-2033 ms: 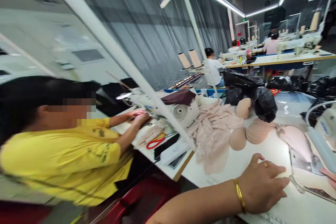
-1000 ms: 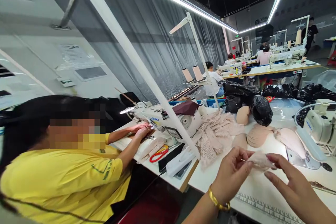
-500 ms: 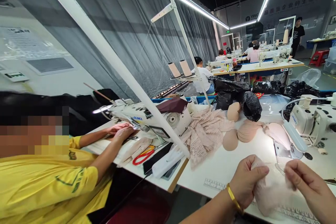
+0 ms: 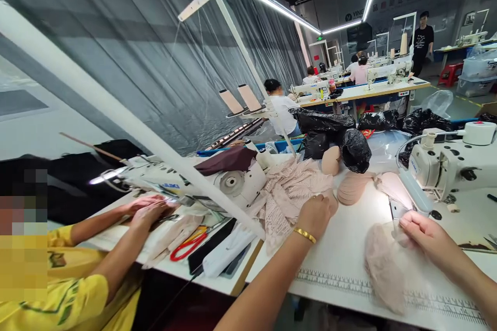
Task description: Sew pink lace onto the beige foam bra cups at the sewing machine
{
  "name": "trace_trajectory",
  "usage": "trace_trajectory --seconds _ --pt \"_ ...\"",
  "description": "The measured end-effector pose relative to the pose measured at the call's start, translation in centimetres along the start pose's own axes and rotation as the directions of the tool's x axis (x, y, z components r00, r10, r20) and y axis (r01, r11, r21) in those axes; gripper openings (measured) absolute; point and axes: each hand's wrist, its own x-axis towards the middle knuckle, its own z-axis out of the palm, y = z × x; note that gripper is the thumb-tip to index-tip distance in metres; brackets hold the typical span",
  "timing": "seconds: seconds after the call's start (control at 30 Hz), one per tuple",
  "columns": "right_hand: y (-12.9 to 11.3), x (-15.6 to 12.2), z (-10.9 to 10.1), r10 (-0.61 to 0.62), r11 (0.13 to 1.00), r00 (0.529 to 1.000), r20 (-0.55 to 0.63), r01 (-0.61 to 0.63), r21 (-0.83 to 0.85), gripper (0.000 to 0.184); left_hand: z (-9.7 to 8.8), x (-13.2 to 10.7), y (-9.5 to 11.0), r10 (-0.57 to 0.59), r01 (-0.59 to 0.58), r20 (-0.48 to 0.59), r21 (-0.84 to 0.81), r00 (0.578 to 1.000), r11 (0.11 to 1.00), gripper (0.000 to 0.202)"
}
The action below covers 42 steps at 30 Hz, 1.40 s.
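Right hand (image 4: 427,234): pinching sheer fabric (image 4: 382,266), alone now
Left hand (image 4: 316,215): off it, over by lace pile (image 4: 287,186); grip unclear

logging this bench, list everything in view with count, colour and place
Fabric piece: one, pale pink, front right
Lace: one heap, pale pink, centre
Cups: several, beige, right of the lace
Bags: several, black, behind the cups
Sewing machines: several, white, both sides, background
Thread cones: two nearby, peach, centre
Near table: one, white, front right
Ruler strip: one, white, table's front edge
Red-handled tool: one, red, front left
Curtain: one, grey, left background
Co-workers: several, nearest in yellow, left
Left hand: one, gold bracelet, beside the lace
Right hand: one, holding the fabric piece
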Motion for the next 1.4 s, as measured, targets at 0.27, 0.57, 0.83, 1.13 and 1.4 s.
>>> trace_trajectory --seconds 0.27,0.57,0.83,1.13,1.4 --pt "-0.8 -0.8 0.3 -0.010 0.993 0.998 -0.065 0.018 0.117 0.059 -2.7 -3.3 2.9 0.101 -0.059 0.059 -0.492 0.993 0.869 0.010" --pt "-2.3 -2.8 0.7 -0.131 0.991 0.991 0.042 0.132 -0.035 0.041 -1.0 -3.2 8.6 0.245 0.016 0.295 -0.667 0.924 0.745 0.021" --pt "-6.5 -4.7 -0.4 -0.515 0.675 0.842 0.162 0.514 -0.529 0.021 -2.9 1.2 10.4 0.710 -0.109 0.528 -0.762 0.466 0.638 0.046" --pt "-2.8 -2.9 -1.4 -0.848 0.276 0.525 0.076 0.559 -0.782 0.040 -2.2 -1.9 8.7 0.806 -0.806 0.047 0.080 0.590 0.586 0.017" --pt "2.4 0.4 -5.8 -0.620 0.347 0.708 0.337 0.634 -0.691 0.038 3.9 0.6 11.2 0.859 -0.901 0.271 0.152 0.434 0.407 0.011"
